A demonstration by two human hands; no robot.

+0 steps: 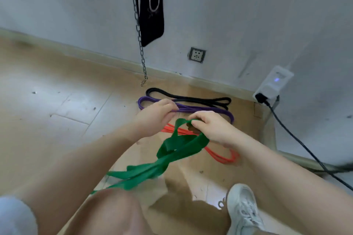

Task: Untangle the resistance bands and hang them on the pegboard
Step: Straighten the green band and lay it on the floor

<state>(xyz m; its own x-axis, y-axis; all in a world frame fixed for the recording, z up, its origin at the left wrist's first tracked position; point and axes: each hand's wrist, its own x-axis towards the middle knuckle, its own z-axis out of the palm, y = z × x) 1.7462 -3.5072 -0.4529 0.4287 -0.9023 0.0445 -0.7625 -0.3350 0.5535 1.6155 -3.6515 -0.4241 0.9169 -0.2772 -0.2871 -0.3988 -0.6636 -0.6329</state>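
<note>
Green band (172, 150) held up over floor (57, 101), twisted, tail drooping toward knee. R hand (212, 129) pinches its top loop, fingers curled. L hand (156, 118) just left of loop, fingers curled; can't tell if it grips anything. Beyond green band on floor: red band (223, 156), purple band (200, 109), black band (191, 99) nearest wall.

Both hands reach forward, left hand (158, 115) fingers curled, right hand (210, 126) pinching.
</note>
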